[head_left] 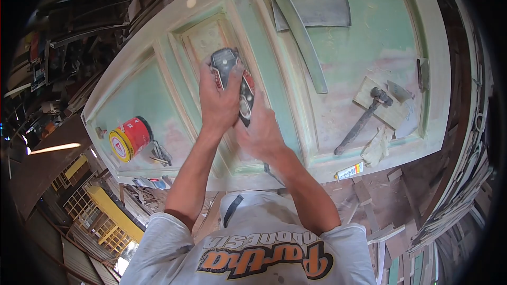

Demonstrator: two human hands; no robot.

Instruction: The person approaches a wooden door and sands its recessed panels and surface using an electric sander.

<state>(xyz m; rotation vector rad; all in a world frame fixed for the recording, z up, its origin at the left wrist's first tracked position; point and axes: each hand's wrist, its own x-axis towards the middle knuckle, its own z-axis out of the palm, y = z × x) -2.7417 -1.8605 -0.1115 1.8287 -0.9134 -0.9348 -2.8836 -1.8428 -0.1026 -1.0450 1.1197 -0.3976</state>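
Both my hands are wrapped round a black and red power sander [226, 63] over the narrow middle panel of a pale green and cream door [274, 121]. My left hand [219, 97] grips its upper body from the left side. Lower down, my right hand [260, 129] closes round the rear end, slightly blurred. The sander's underside is hidden, so I cannot tell whether it touches the door. A dark cord [272, 174] shows below my right wrist.
On the door lie a red and yellow can [134, 136], a hammer [359, 124] over a wooden block [369, 92], a long curved strip [296, 21], a grey sheet [325, 9] and a small tube [348, 171]. Timber scraps [364, 192] cover the floor.
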